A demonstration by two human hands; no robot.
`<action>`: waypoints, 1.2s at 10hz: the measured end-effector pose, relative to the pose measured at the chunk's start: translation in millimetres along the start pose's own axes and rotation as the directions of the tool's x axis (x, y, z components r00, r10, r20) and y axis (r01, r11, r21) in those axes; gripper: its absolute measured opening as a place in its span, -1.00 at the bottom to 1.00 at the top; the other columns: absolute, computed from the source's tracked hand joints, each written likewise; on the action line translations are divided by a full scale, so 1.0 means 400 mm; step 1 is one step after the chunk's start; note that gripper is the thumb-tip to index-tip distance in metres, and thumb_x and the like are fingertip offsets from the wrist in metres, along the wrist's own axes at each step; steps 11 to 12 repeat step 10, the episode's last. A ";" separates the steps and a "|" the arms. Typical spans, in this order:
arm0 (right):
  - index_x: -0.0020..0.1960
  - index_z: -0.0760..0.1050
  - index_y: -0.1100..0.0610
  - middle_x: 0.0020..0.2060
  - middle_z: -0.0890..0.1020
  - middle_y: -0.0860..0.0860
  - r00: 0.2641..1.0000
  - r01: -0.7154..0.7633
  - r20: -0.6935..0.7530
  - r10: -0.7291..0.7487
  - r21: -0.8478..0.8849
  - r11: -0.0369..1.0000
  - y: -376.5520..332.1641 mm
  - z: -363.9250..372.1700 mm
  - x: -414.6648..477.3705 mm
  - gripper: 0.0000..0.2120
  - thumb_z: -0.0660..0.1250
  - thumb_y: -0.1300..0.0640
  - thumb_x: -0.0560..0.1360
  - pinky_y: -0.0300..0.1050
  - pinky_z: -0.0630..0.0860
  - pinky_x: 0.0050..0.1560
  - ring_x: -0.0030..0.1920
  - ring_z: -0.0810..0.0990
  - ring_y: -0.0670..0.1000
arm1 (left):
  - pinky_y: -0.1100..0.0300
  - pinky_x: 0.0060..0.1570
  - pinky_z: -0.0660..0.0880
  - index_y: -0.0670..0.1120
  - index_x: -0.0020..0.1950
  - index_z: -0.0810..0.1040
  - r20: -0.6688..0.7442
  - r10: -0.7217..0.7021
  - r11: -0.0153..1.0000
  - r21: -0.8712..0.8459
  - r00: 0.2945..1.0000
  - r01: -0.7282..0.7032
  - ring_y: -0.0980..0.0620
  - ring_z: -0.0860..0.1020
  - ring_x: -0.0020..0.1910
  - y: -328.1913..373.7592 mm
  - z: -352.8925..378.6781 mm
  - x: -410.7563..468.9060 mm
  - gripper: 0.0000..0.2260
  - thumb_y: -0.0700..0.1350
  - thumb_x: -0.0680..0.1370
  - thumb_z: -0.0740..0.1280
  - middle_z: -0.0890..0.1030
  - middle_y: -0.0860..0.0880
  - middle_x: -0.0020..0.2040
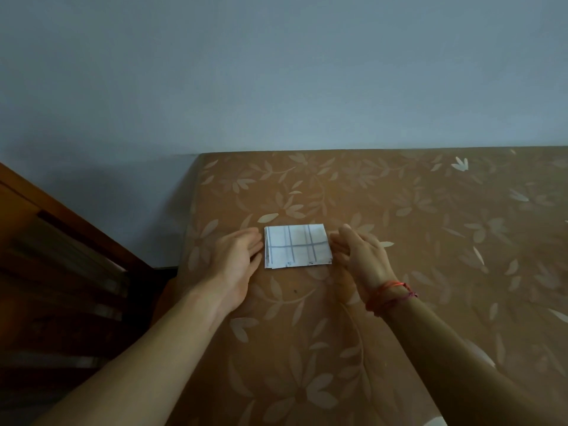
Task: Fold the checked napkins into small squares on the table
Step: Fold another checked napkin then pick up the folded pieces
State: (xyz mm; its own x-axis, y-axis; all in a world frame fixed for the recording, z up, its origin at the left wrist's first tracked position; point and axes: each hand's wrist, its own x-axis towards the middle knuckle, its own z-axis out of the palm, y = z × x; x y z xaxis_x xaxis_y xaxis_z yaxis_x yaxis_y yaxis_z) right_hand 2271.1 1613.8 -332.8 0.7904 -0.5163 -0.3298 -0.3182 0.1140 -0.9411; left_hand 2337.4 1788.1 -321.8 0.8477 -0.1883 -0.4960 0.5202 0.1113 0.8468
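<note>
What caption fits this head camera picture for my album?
A left hand and right hand flank a folded checked napkin on a leaf-patterned table.

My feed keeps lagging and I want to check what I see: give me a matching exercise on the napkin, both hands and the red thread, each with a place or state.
Things:
1. napkin
2. left hand
3. right hand
4. red thread

Places or states:
A. tied round a wrist
B. open, at the napkin's left edge
C. folded, lying flat between the hands
D. fingers relaxed, at the napkin's right edge

Pairs: 1-C, 2-B, 3-D, 4-A
</note>
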 end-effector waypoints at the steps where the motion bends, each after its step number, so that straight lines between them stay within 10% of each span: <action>1: 0.04 0.42 0.44 0.08 0.51 0.37 1.000 -0.002 0.023 0.002 -0.004 1.000 -0.005 0.008 -0.004 -0.35 0.23 -0.19 0.38 0.36 0.43 0.19 0.15 0.50 0.36 | 0.24 -0.06 0.46 -0.09 -0.24 0.48 0.036 0.022 0.999 0.030 0.999 -0.023 0.15 0.58 -0.06 -0.004 0.013 -0.018 -0.76 -0.27 0.61 0.19 0.67 0.14 -0.32; 5: -0.24 0.68 -0.06 -0.01 0.68 0.12 0.999 -0.013 0.043 0.015 -0.028 1.000 0.020 0.018 0.000 -0.65 0.25 -0.26 0.34 0.18 0.55 0.18 0.10 0.63 0.15 | 0.26 -0.09 0.47 -0.03 -0.36 0.60 0.046 0.036 0.998 0.048 0.998 -0.038 0.19 0.58 -0.11 -0.003 0.014 -0.040 -0.62 -0.28 0.60 0.21 0.65 0.17 -0.37; 12: 0.00 0.58 0.17 0.00 0.65 0.12 0.997 0.060 0.064 -0.052 -0.119 0.991 0.008 0.003 -0.016 -0.64 0.18 -0.10 0.55 0.14 0.48 0.27 0.14 0.58 0.16 | 0.29 -0.13 0.41 -0.09 -0.24 0.51 0.088 0.044 0.988 0.144 0.995 -0.056 0.19 0.50 -0.19 -0.009 -0.015 -0.046 -0.78 -0.19 0.60 0.22 0.58 0.04 -0.21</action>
